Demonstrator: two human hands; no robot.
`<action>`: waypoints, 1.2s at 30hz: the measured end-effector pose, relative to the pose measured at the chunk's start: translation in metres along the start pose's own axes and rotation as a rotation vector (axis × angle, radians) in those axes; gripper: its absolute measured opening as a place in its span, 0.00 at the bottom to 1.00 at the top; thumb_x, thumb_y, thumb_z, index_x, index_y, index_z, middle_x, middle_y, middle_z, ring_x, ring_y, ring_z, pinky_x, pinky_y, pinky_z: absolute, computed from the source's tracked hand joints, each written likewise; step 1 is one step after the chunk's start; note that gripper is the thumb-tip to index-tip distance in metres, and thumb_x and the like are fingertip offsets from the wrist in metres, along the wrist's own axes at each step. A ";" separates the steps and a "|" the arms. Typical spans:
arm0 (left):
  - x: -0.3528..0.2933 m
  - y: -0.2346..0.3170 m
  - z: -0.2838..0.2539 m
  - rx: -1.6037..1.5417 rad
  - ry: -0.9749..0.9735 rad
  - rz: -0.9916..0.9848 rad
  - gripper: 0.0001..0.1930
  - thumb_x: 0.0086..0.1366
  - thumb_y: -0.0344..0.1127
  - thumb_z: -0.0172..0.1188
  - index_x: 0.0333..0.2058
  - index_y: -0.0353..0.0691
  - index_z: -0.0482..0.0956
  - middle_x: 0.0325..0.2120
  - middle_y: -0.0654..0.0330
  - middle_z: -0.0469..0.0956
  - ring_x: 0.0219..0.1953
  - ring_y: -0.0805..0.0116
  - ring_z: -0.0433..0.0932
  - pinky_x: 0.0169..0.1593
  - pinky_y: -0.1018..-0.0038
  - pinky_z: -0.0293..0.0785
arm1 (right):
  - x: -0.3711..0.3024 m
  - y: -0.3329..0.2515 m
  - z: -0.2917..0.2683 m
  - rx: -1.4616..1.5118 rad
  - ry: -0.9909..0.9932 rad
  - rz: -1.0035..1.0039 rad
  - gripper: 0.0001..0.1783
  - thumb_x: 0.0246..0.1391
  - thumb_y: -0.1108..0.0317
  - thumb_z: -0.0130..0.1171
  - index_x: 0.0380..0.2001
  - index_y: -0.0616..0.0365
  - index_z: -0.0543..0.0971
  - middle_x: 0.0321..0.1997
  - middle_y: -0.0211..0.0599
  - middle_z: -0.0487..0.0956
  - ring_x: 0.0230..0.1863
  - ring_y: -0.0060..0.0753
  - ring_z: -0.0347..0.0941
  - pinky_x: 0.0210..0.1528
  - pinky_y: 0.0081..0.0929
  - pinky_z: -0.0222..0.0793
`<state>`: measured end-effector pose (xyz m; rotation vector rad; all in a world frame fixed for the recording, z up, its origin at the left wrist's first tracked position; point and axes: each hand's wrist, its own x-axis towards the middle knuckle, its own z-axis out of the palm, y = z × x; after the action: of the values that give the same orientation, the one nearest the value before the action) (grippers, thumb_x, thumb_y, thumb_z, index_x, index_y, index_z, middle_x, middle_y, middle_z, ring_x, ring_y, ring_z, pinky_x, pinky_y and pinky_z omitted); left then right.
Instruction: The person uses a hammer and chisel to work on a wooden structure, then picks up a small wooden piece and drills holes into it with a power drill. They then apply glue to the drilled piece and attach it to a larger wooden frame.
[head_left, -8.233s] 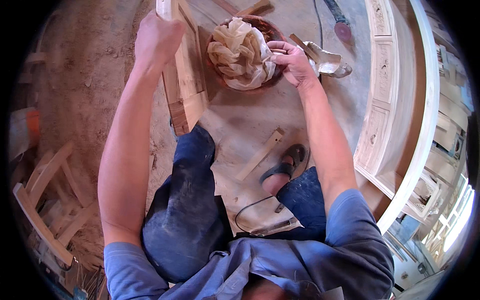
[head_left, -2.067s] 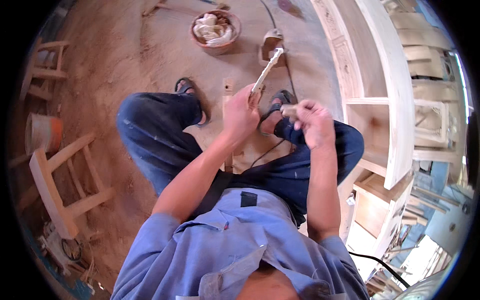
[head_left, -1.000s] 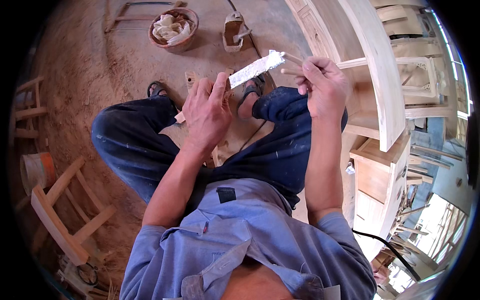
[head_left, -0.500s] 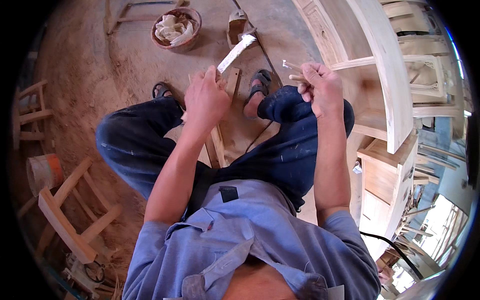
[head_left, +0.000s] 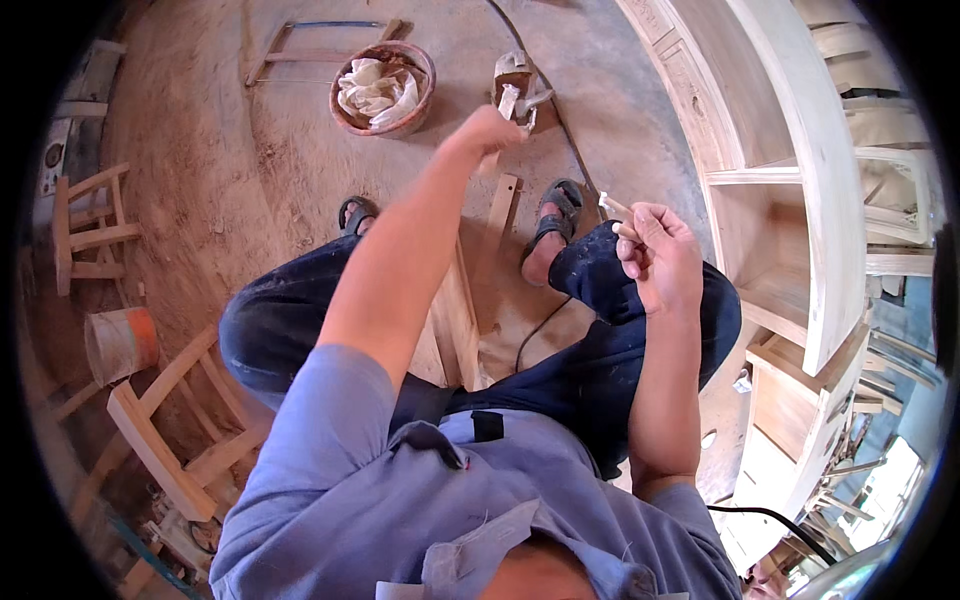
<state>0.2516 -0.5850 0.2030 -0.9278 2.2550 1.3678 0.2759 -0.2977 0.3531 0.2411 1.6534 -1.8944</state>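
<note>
My left hand (head_left: 487, 133) reaches far forward, its fingers closed on a flat stick (head_left: 508, 101) coated in white paste. The stick's white end is at a small brownish container (head_left: 514, 66) on the floor; whether it touches the inside is hard to tell. My right hand (head_left: 662, 252) is held above my right knee, pinching thin wooden dowels (head_left: 618, 207), one tipped with white. Between my legs lie wooden boards (head_left: 455, 318), partly hidden under my left arm.
A round basin (head_left: 428, 100) with crumpled plastic stands beside the container, and a frame saw (head_left: 330, 55) lies behind it. A black cable (head_left: 560, 110) crosses the floor. Pale wooden cabinets (head_left: 835, 230) rise on the right. A wooden stool frame (head_left: 165, 450) and a bucket (head_left: 120, 343) are at left.
My left hand has moved forward and right, bringing the coated stick to the container. My right hand still holds the dowels, now a little lower in the view, which has shifted slightly.
</note>
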 end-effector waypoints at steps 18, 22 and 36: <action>-0.239 -0.139 0.097 -0.017 0.557 -0.067 0.39 0.51 0.37 0.71 0.60 0.31 0.63 0.47 0.36 0.74 0.51 0.37 0.75 0.54 0.52 0.72 | 0.008 0.044 0.033 0.381 -0.437 0.318 0.09 0.65 0.70 0.57 0.44 0.64 0.78 0.30 0.41 0.78 0.25 0.29 0.72 0.19 0.18 0.61; -0.251 -0.127 0.101 -0.151 0.517 -0.041 0.37 0.53 0.29 0.64 0.63 0.34 0.61 0.49 0.38 0.72 0.54 0.37 0.72 0.58 0.53 0.70 | 0.013 0.077 0.057 0.291 -0.433 0.462 0.10 0.63 0.70 0.59 0.45 0.62 0.78 0.31 0.39 0.77 0.27 0.29 0.72 0.21 0.18 0.61; -0.248 -0.135 0.111 -0.202 0.536 0.068 0.37 0.52 0.26 0.58 0.63 0.32 0.60 0.42 0.44 0.73 0.40 0.43 0.76 0.46 0.55 0.74 | 0.053 0.160 0.106 0.057 -0.279 0.464 0.08 0.61 0.74 0.60 0.42 0.63 0.78 0.36 0.45 0.81 0.27 0.36 0.75 0.23 0.25 0.64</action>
<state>0.5196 -0.4436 0.2082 -1.4423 2.5756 1.5409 0.3470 -0.4208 0.2139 0.3347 1.2317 -1.5437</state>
